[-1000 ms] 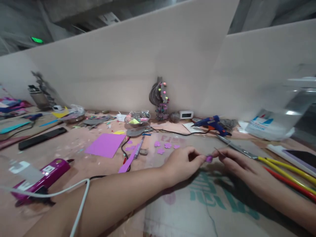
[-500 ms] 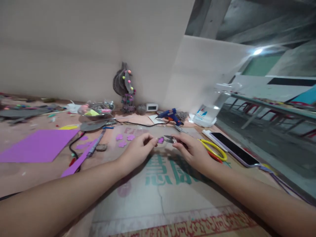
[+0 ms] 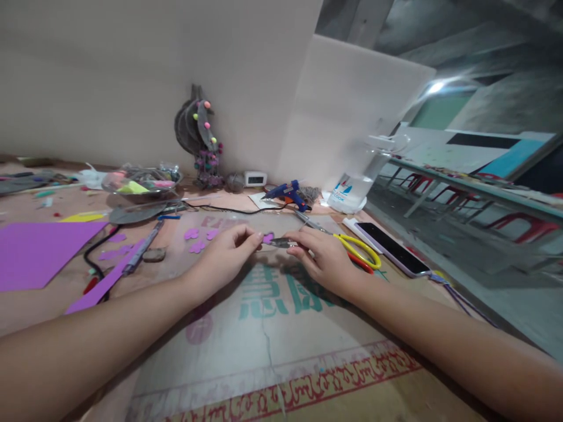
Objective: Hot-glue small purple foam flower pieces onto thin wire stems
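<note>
My left hand (image 3: pixel 231 252) is closed, pinching a small purple flower-like piece (image 3: pixel 267 238) between thumb and fingertips. My right hand (image 3: pixel 321 258) is closed around small scissors (image 3: pixel 281 242), their dark pointed blades reaching left to the edge of the piece. The blades look nearly together; their handles are hidden in my fingers. Just left of my left hand, several purple flower cut-outs (image 3: pixel 197 247) lie on the printed board (image 3: pixel 211 357). Larger scissors with yellow and red handles (image 3: pixel 363 251) rest beyond my right hand.
A purple sheet (image 3: pixel 48 252), purple strip (image 3: pixel 103 281) and pen (image 3: pixel 143 249) lie at left. Along the back stand a plastic bowl (image 3: pixel 141 184), a grey beaded ornament (image 3: pixel 197 138), a blue glue gun (image 3: pixel 288 193) and a clear jug (image 3: pixel 352 187). A phone (image 3: pixel 393 246) lies right.
The blades were spread apart near the purple piece; now they are almost together at its edge. The whole view has shifted, so everything sits further left.
</note>
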`<state>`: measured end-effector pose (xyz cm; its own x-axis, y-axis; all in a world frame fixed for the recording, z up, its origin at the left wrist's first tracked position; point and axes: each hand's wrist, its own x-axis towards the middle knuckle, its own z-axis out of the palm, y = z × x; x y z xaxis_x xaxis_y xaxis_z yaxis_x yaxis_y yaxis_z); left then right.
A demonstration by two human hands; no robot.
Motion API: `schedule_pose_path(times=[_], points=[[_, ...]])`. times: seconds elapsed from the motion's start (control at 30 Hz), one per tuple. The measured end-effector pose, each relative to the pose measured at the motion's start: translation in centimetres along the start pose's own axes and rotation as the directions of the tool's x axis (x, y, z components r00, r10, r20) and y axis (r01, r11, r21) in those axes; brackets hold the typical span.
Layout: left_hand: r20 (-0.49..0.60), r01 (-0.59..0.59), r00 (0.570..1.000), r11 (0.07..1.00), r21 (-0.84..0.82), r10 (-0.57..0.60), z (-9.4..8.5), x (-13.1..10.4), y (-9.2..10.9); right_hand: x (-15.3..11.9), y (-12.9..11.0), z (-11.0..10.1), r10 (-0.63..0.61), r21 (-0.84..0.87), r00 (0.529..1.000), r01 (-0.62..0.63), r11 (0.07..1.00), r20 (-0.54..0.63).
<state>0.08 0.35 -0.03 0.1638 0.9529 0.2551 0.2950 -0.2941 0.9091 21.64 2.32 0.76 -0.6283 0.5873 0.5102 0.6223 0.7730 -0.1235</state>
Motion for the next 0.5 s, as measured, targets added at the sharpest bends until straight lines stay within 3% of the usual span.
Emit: schedule_pose_path(times=[0.13,0.3,0.5], points=[[-0.001,0.001,1.0,1.0,-0.015,-0.001,0.0,0.0,-0.1,0.0,0.1,0.2,0.059,0.042,0.998,-0.059,0.997,0.012],[0.007,0.001,1.0,1.0,-0.022,-0.001,0.1,0.0,-0.3,0.5,0.1,0.1,0.238,0.186,0.971,-0.235,0.954,0.005],[0.06,0.011,0.998,0.999,0.043,-0.014,0.3,-0.3,0.0,1.9,-1.7,-0.8,0.463,0.541,0.868,-0.479,0.692,0.176]])
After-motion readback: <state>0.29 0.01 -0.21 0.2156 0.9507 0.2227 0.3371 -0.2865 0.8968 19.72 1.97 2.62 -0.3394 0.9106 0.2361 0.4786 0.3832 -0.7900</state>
